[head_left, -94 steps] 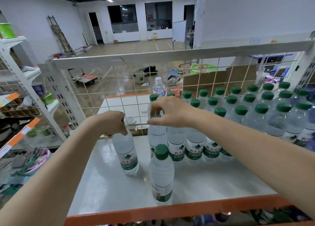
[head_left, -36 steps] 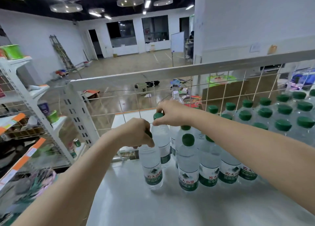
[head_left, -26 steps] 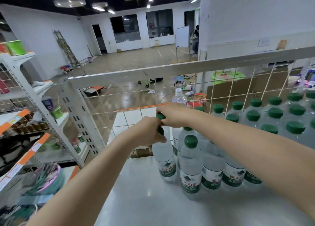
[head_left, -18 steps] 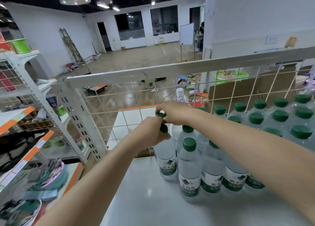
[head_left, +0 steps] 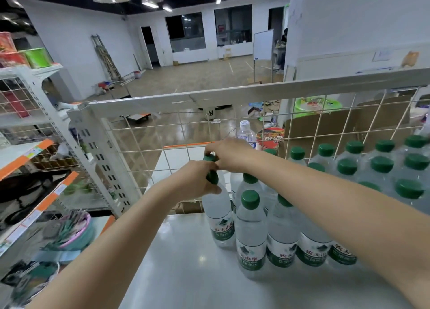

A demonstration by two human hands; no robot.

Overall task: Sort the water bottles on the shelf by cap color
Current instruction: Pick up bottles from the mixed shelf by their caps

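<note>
Clear green-capped water bottles stand in rows on the white shelf (head_left: 186, 273). My left hand (head_left: 195, 180) grips the neck of the leftmost bottle (head_left: 220, 218), which stands on the shelf beside the group. My right hand (head_left: 229, 155) pinches the green cap of a second bottle (head_left: 209, 157) right behind it, next to the wire mesh; that bottle's body is hidden by my hands. A loose front bottle (head_left: 250, 234) stands just right of the first. A white-capped bottle (head_left: 245, 131) shows beyond the mesh.
A white wire mesh back panel (head_left: 256, 122) and top rail close the shelf's far side. More green-capped bottles (head_left: 381, 164) fill the right. Another shelf rack (head_left: 30, 145) with goods stands at left. Cardboard boxes (head_left: 344, 124) lie behind the mesh.
My left hand has carried its bottle rightward across the shelf to the left edge of the group. My right hand has stayed on the rear bottle's cap. The view shifted left and closer.
</note>
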